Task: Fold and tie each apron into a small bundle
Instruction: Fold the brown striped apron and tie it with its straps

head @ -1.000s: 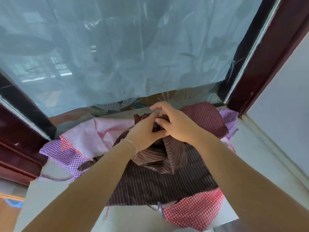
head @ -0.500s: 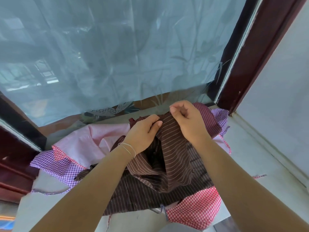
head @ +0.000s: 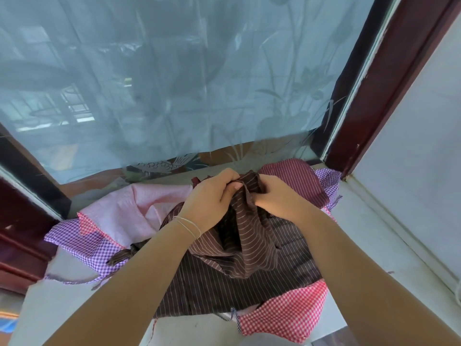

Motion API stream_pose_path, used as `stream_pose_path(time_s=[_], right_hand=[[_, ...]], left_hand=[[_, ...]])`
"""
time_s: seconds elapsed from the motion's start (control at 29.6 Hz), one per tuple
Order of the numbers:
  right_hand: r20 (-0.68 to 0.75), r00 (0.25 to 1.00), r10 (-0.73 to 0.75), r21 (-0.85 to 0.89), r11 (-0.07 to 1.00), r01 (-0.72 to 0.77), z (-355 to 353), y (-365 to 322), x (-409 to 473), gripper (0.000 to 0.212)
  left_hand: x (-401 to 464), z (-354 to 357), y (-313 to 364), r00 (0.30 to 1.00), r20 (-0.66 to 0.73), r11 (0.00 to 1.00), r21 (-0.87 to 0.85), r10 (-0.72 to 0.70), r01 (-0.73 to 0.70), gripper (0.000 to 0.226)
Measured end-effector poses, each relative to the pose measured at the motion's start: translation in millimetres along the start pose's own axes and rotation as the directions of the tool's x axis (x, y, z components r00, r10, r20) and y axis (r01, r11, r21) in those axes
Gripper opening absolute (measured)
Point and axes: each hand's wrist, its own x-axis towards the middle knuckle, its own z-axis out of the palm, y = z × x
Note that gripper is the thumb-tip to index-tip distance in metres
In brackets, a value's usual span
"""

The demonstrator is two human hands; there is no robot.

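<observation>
On the window ledge, left hand and right hand pinch the limp brown striped apron, seemingly near its top edge.

A pale ledge below the window carried a heap of aprons. A purple checked apron lay directly on it at the left, a red checked apron at the near edge, and another purple checked piece at the far right corner.

Single head-worn wide-angle view, looking forward and down from close above both forearms, facing a curtained window filling the upper frame.
</observation>
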Motion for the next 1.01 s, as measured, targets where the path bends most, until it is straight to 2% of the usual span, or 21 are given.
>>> stream_pose_path(time_s=[0.07, 0.1, 0.17, 0.27, 0.34, 0.41, 0.44, 0.54, 0.57, 0.64, 0.68, 0.74, 0.81, 0.88, 0.91, 1.01], right_hand=[[-0.012, 1.000, 0.013, -0.192, 0.981, -0.015, 4, 7, 6, 0.028], [-0.013, 0.999, 0.042, -0.290, 0.956, -0.044, 6, 12, 8, 0.029], [-0.046, 0.990, 0.134, -0.454, 0.880, -0.141, 4, 40, 11, 0.018], [-0.137, 0.930, 0.340, -0.467, 0.806, -0.363, -4, 91, 9, 0.014], [-0.167, 0.863, 0.477, -0.277, 0.817, -0.506, -15, 115, 4, 0.021], [-0.114, 0.770, 0.627, 0.088, 0.779, -0.621, -27, 123, -5, 0.022], [-0.083, 0.758, 0.647, 0.208, 0.755, -0.621, -34, 126, -7, 0.022], [0.027, 0.815, 0.579, 0.290, 0.775, -0.561, -36, 126, -4, 0.018], [0.084, 0.829, 0.553, 0.337, 0.767, -0.546, -32, 124, -1, 0.017], [0.239, 0.830, 0.503, 0.430, 0.712, -0.555, -14, 121, 5, 0.033], [0.324, 0.806, 0.496, 0.477, 0.650, -0.592, -3, 120, 7, 0.043], [0.462, 0.729, 0.505, 0.599, 0.429, -0.676, 18, 122, 10, 0.061], [0.555, 0.701, 0.447, 0.726, 0.151, -0.671, 30, 127, 12, 0.064], [0.561, 0.729, 0.392, 0.810, -0.076, -0.582, 31, 130, 13, 0.054], [0.532, 0.743, 0.406, 0.838, -0.127, -0.530, 28, 131, 15, 0.043], [0.453, 0.736, 0.502, 0.885, -0.155, -0.439, 14, 140, 18, 0.013]], left_hand=[[1, -1, 7, 0.997, -0.033, 0.997, 0.047, 0.071, -0.069, 0.027], [1, -3, 10, 0.994, -0.059, 0.992, 0.084, 0.095, -0.090, 0.033], [3, -8, 13, 0.986, -0.140, 0.987, 0.143, 0.094, -0.074, 0.036], [3, -21, 7, 0.959, -0.282, 0.976, 0.207, -0.001, 0.062, 0.032], [-1, -27, -6, 0.934, -0.350, 0.950, 0.261, -0.070, 0.169, 0.029], [-10, -31, -22, 0.897, -0.398, 0.925, 0.231, -0.194, 0.302, 0.022], [-15, -32, -29, 0.875, -0.411, 0.922, 0.169, -0.256, 0.349, 0.019], [-24, -28, -35, 0.861, -0.356, 0.923, -0.010, -0.363, 0.385, 0.014], [-24, -25, -33, 0.876, -0.321, 0.926, -0.011, -0.361, 0.377, 0.016], [-20, -18, -26, 0.909, -0.267, 0.942, 0.017, -0.319, 0.335, 0.015], [-18, -16, -21, 0.923, -0.257, 0.953, 0.020, -0.287, 0.302, 0.013], [-15, -16, -11, 0.932, -0.271, 0.969, -0.012, -0.239, 0.245, 0.012], [-15, -15, -7, 0.927, -0.295, 0.973, -0.053, -0.231, 0.226, 0.015], [-18, -13, -6, 0.917, -0.310, 0.968, -0.057, -0.250, 0.244, 0.018], [-21, -11, -7, 0.907, -0.319, 0.961, -0.065, -0.274, 0.267, 0.019], [-34, -6, -11, 0.855, -0.368, 0.930, -0.113, -0.367, 0.350, 0.024]])
